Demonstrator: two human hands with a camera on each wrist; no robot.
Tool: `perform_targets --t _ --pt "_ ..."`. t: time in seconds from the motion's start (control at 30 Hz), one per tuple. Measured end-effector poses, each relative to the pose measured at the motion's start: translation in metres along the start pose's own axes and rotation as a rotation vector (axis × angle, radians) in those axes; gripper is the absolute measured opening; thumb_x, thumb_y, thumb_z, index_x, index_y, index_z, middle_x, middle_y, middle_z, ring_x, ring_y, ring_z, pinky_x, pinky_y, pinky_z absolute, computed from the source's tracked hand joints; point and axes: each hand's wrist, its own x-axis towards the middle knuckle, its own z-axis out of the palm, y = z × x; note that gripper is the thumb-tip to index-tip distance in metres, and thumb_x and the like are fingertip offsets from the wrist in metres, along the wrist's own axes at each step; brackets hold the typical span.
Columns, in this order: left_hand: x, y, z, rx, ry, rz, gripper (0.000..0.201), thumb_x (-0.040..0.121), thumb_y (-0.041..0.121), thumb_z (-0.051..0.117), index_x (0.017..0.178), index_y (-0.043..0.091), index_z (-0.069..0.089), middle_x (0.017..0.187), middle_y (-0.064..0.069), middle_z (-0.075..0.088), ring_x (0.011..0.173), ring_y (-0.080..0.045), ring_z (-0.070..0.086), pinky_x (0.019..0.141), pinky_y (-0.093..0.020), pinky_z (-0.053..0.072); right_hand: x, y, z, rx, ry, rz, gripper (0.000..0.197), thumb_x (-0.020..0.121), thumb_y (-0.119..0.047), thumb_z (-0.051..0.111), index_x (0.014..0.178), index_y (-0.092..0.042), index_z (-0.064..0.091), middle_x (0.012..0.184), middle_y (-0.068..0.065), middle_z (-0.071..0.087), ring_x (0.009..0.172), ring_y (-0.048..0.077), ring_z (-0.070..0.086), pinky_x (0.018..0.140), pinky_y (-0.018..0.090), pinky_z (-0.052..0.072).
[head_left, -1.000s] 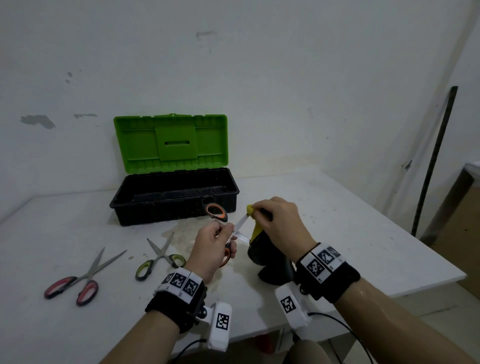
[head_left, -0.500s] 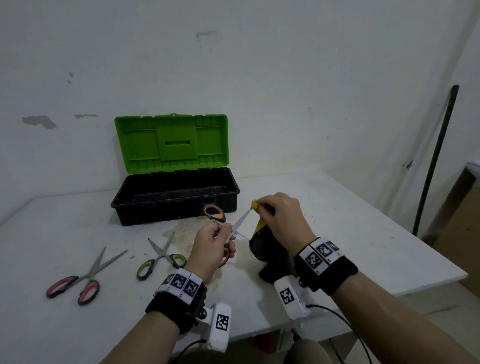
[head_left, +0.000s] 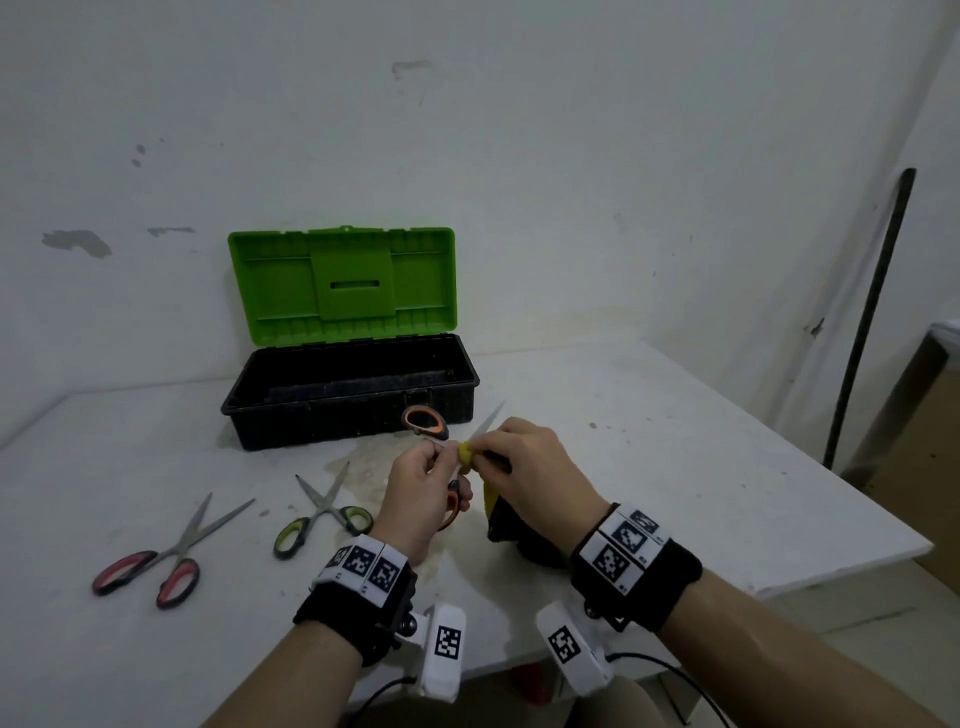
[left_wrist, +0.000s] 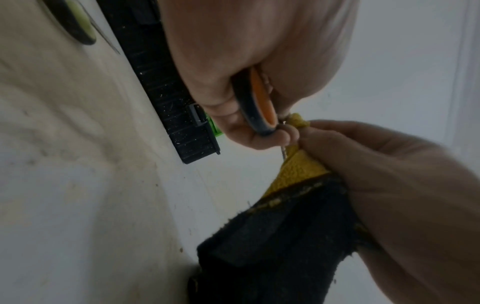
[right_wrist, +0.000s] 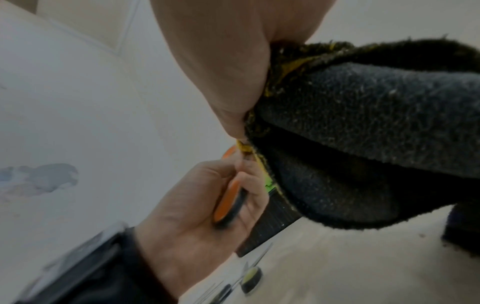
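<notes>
My left hand (head_left: 423, 483) grips the orange-handled scissors (head_left: 425, 422) by their handles (left_wrist: 259, 102), blades open and one blade tip (head_left: 491, 415) pointing up to the right. My right hand (head_left: 524, 467) pinches the yellow corner (head_left: 466, 453) of a black and yellow cloth (left_wrist: 283, 236), pressed against the blades near the pivot. The cloth hangs down from my right fingers (right_wrist: 233, 115) to the table (head_left: 675, 441). In the right wrist view the dark cloth (right_wrist: 363, 133) fills the right side and the left hand (right_wrist: 207, 205) sits below it.
An open toolbox (head_left: 348, 400) with a green lid (head_left: 343, 283) stands behind my hands. Green-handled scissors (head_left: 324, 512) and red-handled scissors (head_left: 166, 556) lie open on the table to the left. The table's right edge (head_left: 841, 566) is close. A dark pole (head_left: 872, 312) leans on the wall.
My right hand has moved left with the yellow corner, from beside the blade tip to the blades near the pivot. The upper blade now sticks out beyond my right hand.
</notes>
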Motion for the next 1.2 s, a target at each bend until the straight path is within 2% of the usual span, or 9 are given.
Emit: perform_targets --t 0.27,0.37,0.47,0.6,0.77,0.93,1.03,1.13,1.2 --pt "0.003 -0.006 -0.006 -0.018 0.065 -0.041 0.03 0.103 0.024 0.055 0.082 0.003 0.057 0.057 -0.006 0.06 0.054 -0.02 0.056 0.056 -0.034 0.049 0.022 0.028 -0.036 -0.053 0.157 0.258 0.016 0.093 -0.029 0.063 0.095 -0.019 0.076 0.086 0.002 0.069 0.084 0.019 0.061 0.075 0.029 0.048" --pt "0.007 -0.008 -0.008 -0.091 0.118 -0.09 0.029 0.102 0.026 0.056 0.088 0.001 0.057 0.062 -0.008 0.061 0.056 -0.018 0.057 0.056 -0.032 0.052 0.014 0.012 -0.045 -0.025 0.163 0.221 0.016 0.092 -0.031 0.065 0.093 -0.022 0.076 0.083 -0.002 0.069 0.079 0.013 0.059 0.073 0.026 0.047" --pt "0.005 -0.005 0.001 -0.167 0.108 -0.122 0.026 0.102 0.025 0.057 0.094 0.001 0.059 0.075 -0.01 0.064 0.057 -0.015 0.058 0.055 -0.027 0.053 0.007 -0.008 -0.033 -0.007 0.074 0.148 0.013 0.091 -0.027 0.065 0.096 -0.023 0.076 0.082 -0.003 0.066 0.076 0.011 0.057 0.07 0.023 0.045" --pt "-0.002 0.003 0.012 -0.227 0.014 -0.128 0.02 0.102 0.027 0.057 0.104 0.008 0.062 0.088 -0.009 0.068 0.06 -0.016 0.059 0.056 -0.03 0.053 0.005 -0.007 -0.008 0.006 0.005 0.116 0.012 0.088 -0.022 0.064 0.089 -0.024 0.076 0.078 0.001 0.063 0.072 0.014 0.058 0.069 0.033 0.049" --pt "-0.002 0.014 0.007 -0.281 0.078 -0.179 0.038 0.102 0.046 0.048 0.102 0.009 0.058 0.081 -0.009 0.063 0.052 -0.02 0.054 0.047 -0.028 0.043 0.008 -0.007 -0.006 0.003 -0.012 0.117 0.015 0.089 -0.019 0.064 0.087 -0.025 0.077 0.082 -0.003 0.062 0.074 0.011 0.058 0.071 0.03 0.049" --pt "-0.002 0.01 0.002 -0.308 0.124 -0.2 0.03 0.1 0.037 0.049 0.104 0.009 0.058 0.085 -0.012 0.065 0.052 -0.024 0.057 0.046 -0.03 0.046 0.009 -0.012 -0.003 0.02 -0.028 0.099 0.014 0.09 -0.021 0.062 0.091 -0.023 0.077 0.088 -0.001 0.063 0.079 0.015 0.06 0.073 0.034 0.052" --pt "-0.002 0.011 0.006 -0.283 0.108 -0.196 0.033 0.099 0.038 0.049 0.104 0.008 0.063 0.091 -0.011 0.068 0.062 -0.025 0.064 0.049 -0.031 0.05 0.008 -0.021 -0.001 0.017 -0.082 0.043 0.016 0.092 -0.025 0.061 0.099 -0.021 0.075 0.09 0.002 0.061 0.08 0.019 0.061 0.072 0.039 0.053" --pt "-0.004 0.009 0.009 -0.292 0.088 -0.197 0.049 0.101 0.049 0.043 0.106 0.006 0.067 0.095 -0.011 0.071 0.076 -0.028 0.07 0.052 -0.034 0.053 0.008 -0.027 0.0 -0.016 -0.1 0.015 0.018 0.093 -0.026 0.06 0.102 -0.02 0.074 0.091 0.005 0.058 0.08 0.023 0.06 0.071 0.042 0.052" --pt "-0.005 0.01 0.008 -0.289 0.107 -0.187 0.054 0.103 0.052 0.039 0.109 0.007 0.068 0.092 -0.008 0.075 0.073 -0.03 0.071 0.053 -0.035 0.054 0.009 -0.025 -0.002 -0.039 -0.11 0.037 0.019 0.093 -0.026 0.06 0.104 -0.019 0.074 0.093 0.005 0.059 0.08 0.024 0.06 0.072 0.042 0.052"
